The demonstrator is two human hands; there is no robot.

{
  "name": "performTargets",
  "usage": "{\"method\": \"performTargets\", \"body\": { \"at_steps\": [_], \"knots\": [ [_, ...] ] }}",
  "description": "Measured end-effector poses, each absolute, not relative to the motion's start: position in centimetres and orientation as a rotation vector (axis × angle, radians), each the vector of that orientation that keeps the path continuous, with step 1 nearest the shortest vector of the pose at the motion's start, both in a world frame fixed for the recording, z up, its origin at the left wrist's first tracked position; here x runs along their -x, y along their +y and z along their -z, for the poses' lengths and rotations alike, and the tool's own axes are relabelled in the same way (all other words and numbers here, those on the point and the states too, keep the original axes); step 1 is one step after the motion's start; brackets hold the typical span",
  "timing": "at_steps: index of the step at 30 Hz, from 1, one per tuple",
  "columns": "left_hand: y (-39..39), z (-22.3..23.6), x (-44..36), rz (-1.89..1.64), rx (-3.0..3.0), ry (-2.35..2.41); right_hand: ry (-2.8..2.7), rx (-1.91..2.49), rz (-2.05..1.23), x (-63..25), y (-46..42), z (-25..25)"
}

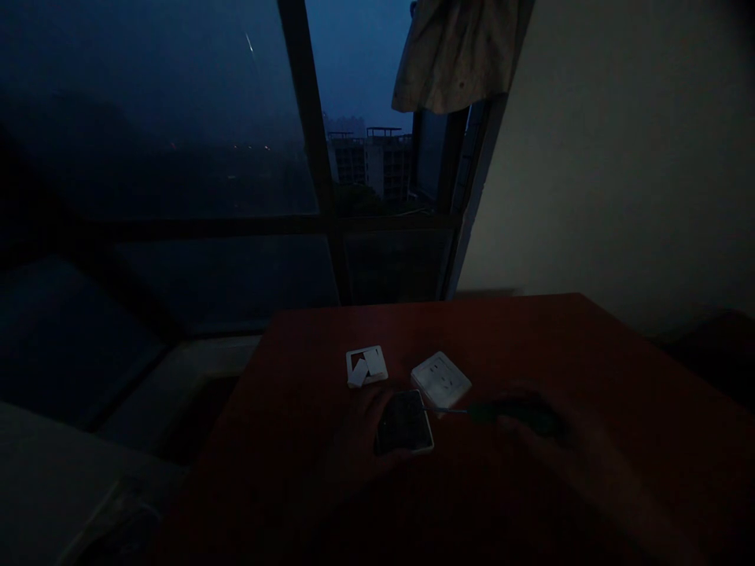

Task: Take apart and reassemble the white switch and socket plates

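Observation:
My left hand (366, 436) is closed around the left side of a square wall switch (406, 423) with a dark inner face and a pale rim. In my right hand (546, 424) is a screwdriver (513, 413) with a dark green handle. Its thin metal shaft points left, and the tip meets the upper right edge of the switch. Just behind lies a white wall socket (441, 380) with slots in its face. To its left is a white square frame (381, 376) with loose pale plates on it. Dim light hides much of both hands.
The reddish-brown table (507, 330) stands by a large window (177, 118) with dark bars. A cloth (457, 55) hangs at the top of the window. A pale wall (619, 157) rises on the right.

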State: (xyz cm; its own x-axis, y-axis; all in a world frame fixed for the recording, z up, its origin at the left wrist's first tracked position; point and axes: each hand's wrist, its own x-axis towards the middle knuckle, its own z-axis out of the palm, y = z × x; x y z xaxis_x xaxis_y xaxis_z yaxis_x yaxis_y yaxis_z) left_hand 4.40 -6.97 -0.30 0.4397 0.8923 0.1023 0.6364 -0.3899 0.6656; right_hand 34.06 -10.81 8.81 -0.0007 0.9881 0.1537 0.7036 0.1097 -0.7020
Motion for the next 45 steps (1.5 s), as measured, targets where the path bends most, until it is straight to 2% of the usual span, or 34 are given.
{"method": "performTargets", "body": {
  "at_steps": [8, 24, 33, 45],
  "knots": [
    [-7.0, 0.0, -4.8, -0.613, -2.185, 1.262, -1.949, 1.518, -0.395, -32.4, -8.3, -11.0],
    [-7.1, -0.2, -5.0, -0.628, -2.196, 1.272, -2.074, 1.499, -0.311, -31.1, -7.4, -11.5],
    [-6.9, 0.2, -5.0, -0.646, -2.219, 1.244, -2.383, 1.587, 0.069, -28.0, -5.9, -14.7],
    [-6.9, 0.1, -5.1, -0.652, -2.211, 1.248, -2.27, 1.513, -0.025, -29.0, -5.2, -15.1]
  ]
}}
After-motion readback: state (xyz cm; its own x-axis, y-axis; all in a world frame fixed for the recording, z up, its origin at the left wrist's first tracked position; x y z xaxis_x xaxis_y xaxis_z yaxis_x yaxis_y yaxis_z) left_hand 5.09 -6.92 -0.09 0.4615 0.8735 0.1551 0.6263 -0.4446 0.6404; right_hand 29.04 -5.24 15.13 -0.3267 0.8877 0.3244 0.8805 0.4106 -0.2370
